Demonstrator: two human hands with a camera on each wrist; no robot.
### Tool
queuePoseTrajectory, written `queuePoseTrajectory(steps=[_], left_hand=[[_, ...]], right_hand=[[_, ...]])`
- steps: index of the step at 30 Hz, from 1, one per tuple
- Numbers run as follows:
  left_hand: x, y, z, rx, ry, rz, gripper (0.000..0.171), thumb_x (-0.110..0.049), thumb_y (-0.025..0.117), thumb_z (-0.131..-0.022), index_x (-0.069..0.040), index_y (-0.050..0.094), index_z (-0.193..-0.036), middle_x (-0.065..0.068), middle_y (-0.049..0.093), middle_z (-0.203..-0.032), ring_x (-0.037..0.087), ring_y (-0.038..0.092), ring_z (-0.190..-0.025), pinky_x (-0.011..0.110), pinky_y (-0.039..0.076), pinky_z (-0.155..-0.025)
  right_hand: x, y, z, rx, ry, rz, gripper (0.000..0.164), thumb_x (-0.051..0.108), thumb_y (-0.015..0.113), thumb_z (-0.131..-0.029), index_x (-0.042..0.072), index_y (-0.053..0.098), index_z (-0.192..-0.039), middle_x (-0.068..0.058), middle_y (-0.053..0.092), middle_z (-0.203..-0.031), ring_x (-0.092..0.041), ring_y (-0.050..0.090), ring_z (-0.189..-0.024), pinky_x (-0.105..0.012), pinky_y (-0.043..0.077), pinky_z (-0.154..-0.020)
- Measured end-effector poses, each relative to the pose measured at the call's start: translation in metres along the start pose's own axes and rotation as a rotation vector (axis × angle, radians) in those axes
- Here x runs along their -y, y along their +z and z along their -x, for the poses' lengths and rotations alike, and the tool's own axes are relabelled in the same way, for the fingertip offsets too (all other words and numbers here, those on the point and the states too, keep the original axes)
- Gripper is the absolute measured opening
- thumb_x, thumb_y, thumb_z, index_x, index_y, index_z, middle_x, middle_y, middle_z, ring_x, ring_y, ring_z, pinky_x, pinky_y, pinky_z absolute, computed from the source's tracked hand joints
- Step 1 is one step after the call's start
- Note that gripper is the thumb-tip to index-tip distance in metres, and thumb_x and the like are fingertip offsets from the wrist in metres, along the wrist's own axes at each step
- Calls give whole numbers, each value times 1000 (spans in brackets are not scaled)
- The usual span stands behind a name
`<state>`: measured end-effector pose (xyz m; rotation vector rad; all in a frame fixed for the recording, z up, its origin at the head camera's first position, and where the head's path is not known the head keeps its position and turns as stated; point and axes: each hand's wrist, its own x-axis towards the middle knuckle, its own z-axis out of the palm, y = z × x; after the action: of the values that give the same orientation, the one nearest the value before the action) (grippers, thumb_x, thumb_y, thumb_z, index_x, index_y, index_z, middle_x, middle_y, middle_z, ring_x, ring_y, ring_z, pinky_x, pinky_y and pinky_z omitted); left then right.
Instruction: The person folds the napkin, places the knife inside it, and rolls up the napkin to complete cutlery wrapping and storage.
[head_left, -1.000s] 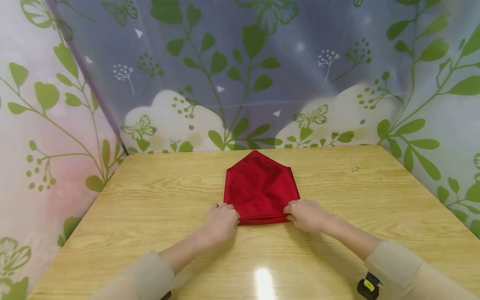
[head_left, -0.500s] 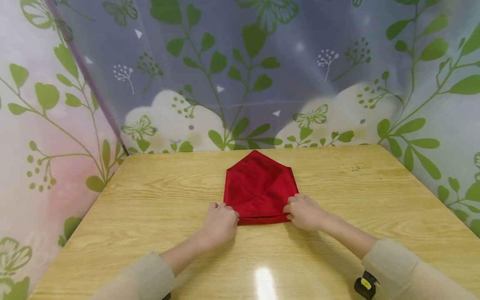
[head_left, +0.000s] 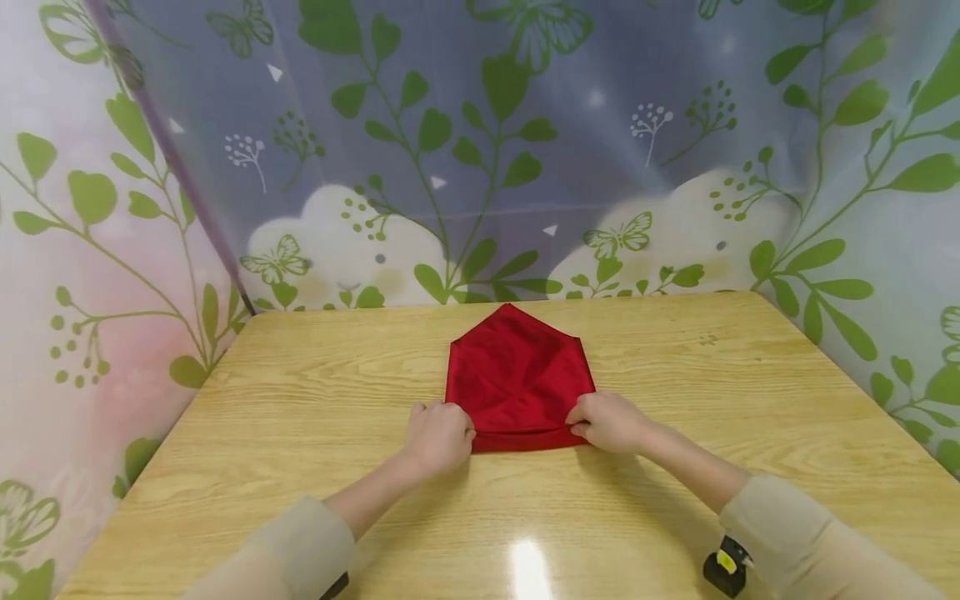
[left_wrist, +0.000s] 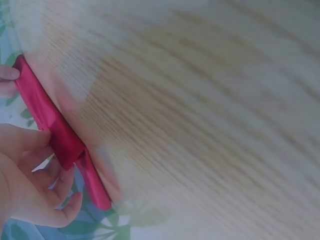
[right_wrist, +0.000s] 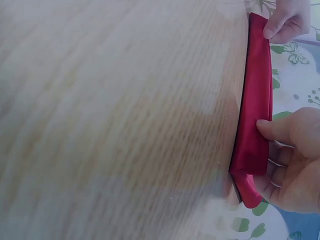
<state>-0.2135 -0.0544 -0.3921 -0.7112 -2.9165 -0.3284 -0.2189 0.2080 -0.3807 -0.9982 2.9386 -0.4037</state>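
Red cloth [head_left: 517, 367], one, pointed end away from the hands; lies on the desk [head_left: 300, 375], ahead of and between both grips. Left grip [head_left: 440, 435] and right grip [head_left: 611, 422]: thumbs and fingers barely parted, pinching the near folded edge. Step, presumably: turning that fold; next move calls for even, level handling.

The flat strip [head_left: 525, 440] along the near edge of the shiny red folded cloth [head_left: 517, 367] shows broader now. The person's bare right hand [head_left: 609, 422] has edged slightly up that cloth's right side, uncovering more of the strip's end.
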Motion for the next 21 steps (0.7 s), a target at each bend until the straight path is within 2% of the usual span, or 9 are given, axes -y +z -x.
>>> queuePoseTrajectory(steps=[7, 12, 21], left_hand=[[-3, -2, -5, 64, -63, -20, 39, -2, 52, -76, -17, 32, -46, -6, 26, -46, 15, 37, -55, 31, 22, -59], [-5, -3, -6, 55, -57, -63, 39, -1, 51, -73, -18, 29, -46, -7, 24, -46, 15, 39, -54, 32, 24, -59], [-3, 1, -8, -28, 118, -268, 33, -6, 61, -72, -17, 43, -47, -3, 41, -54, 17, 46, -63, 34, 31, -61]], right_hand=[[2, 4, -2, 3, 57, -23, 16, -6, 60, -81, -2, 71, -91, -8, 67, -87, -26, 63, -85, -36, 50, -74], [3, 4, -4, -18, 104, -38, 17, -6, 61, -79, 2, 73, -88, -5, 70, -87, -25, 65, -85, -36, 50, -73], [0, 6, -6, -39, 157, -38, 7, 1, 67, -78, 6, 70, -81, 0, 66, -77, -19, 62, -75, -35, 49, -68]])
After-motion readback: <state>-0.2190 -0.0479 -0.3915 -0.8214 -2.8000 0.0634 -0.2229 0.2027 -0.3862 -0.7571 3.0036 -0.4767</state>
